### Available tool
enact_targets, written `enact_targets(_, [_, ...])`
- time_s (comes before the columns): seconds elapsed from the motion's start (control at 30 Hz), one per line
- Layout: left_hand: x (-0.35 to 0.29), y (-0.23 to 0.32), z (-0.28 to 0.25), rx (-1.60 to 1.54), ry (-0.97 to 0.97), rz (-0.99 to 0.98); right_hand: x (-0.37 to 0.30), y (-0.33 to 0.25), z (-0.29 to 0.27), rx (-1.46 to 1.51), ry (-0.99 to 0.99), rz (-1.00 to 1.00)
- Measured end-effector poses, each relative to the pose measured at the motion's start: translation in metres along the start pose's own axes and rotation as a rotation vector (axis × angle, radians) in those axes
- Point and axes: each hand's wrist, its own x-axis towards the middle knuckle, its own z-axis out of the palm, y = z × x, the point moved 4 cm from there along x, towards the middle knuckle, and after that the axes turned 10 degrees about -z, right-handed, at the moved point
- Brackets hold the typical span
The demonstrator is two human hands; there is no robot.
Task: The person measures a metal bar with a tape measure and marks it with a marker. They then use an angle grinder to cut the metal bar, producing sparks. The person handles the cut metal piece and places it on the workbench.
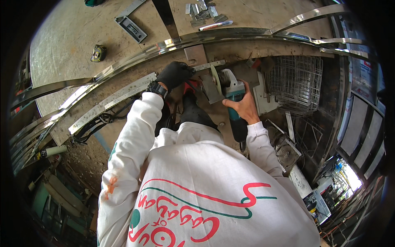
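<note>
A wide wooden workbench [70, 45] fills the upper part of the view, its top scuffed and dusty. Across it sweeps a long curved band of polished steel strip [230, 35], bending from the left edge up over the middle and out to the right. Below that band lies a flatter, duller metal bar [111, 99], slanting down to the left. To the right, past the bench edge, stands a wire mesh basket [297, 82], tilted among loose metal offcuts.

The person leans over the bench in a white long-sleeved shirt [205, 189] with red and green lettering on the front. The right hand [246, 108], bare, is clenched around the teal body of an angle grinder [231, 92], which lies just below the curved strip near the middle of the view; its disc [215, 77] stands upright on edge at the left end of the tool, right beside a small grey metal piece [211, 91]. The left hand [175, 75], in a black glove with a dark watch at the wrist, presses down on the bench just left of the disc; the fingers curl over something there, but what they grip cannot be told.

Farther up the bench lie a grey level [131, 28], a small heap of metal tabs [203, 13], a red and white marker [216, 25], and a yellow and black tape measure [98, 53]
</note>
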Motion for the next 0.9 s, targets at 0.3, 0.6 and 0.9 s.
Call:
enact_targets(0.3, [-0.007,0.012,-0.009,-0.080,-0.031,-0.137,-0.001,-0.002,0.000,-0.009,-0.001,0.019])
enact_targets(0.6, [-0.007,0.016,-0.010,-0.031,-0.025,-0.113,-0.003,0.003,0.001,-0.019,0.015,0.009])
enact_targets(0.9, [0.000,-0.002,-0.004,-0.126,-0.039,-0.067,-0.005,-0.002,0.001,0.000,0.008,0.044])
